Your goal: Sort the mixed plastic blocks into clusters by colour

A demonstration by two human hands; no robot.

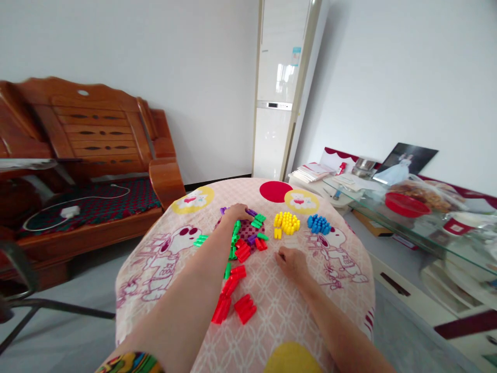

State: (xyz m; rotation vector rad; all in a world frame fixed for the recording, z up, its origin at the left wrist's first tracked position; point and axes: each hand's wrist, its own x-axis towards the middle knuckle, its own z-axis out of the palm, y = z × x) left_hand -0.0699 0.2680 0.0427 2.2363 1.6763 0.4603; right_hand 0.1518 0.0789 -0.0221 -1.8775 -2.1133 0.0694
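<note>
My left hand [236,211] reaches far across the table, fingers curled down over purple pieces [251,212] at the far edge of a mixed heap of green [235,231], red [243,252] and purple plastic pieces. My right hand [290,260] rests on the pink cartoon tablecloth [330,290] just right of the heap, fingers curled under; whether it holds a piece is hidden. Sorted groups lie beyond: yellow pieces [286,223] and blue pieces [319,224]. More red pieces [244,309] lie near me.
A wooden sofa [89,155] with a white charger cable stands on the left. A tall white air conditioner [281,88] is in the corner. On the right a glass shelf [427,228] holds a red bowl [407,204], papers and a photograph.
</note>
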